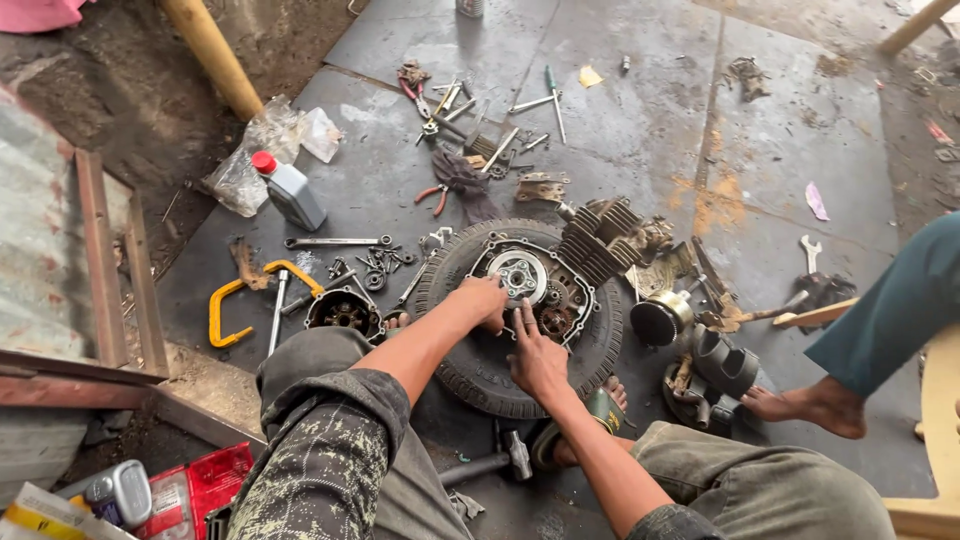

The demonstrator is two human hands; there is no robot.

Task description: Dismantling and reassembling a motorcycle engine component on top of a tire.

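Both hands rest on the open motorcycle engine (545, 285) lying on a tyre (600, 345) mid-floor: left hand (484, 298), fingers curled, touching the casing beside the clutch hub (520, 275), right hand (537, 358), fingers together, pressing the casing's near edge; hammer (495, 462) near, oil bottle (290, 190) far left.

Grey red-capped oil bottle (291, 190) left; red packet (205, 485) bottom-left

The person is wearing grimy grey-olive trousers flecked with pale yellowish blotches and going barefoot. Both arms are showing bare to the left hand (487, 300) and right hand (536, 357), without gloves.
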